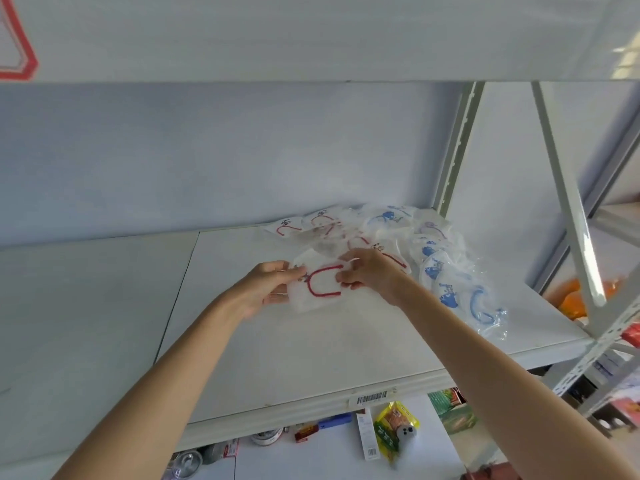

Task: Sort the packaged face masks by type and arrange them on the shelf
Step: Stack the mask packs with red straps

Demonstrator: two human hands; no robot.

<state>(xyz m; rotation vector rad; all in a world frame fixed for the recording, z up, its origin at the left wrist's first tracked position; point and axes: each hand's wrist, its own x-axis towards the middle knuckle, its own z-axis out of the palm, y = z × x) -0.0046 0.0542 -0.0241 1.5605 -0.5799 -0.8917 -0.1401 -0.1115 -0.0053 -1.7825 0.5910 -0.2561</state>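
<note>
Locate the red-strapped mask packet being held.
Head view, centre: the red-strapped mask packet is held between left hand and right hand, just above the shelf.

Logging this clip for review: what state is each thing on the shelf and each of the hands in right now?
Red-loop mask packet: sealed, held at the shelf between both hands.
Left hand: pinches the packet's left edge.
Right hand: pinches its right edge.
Red-loop packets: loose, overlapping heap at the back.
Blue-loop packets: loose, overlapping heap on the right.
Shelf: front and left part bare.
</note>
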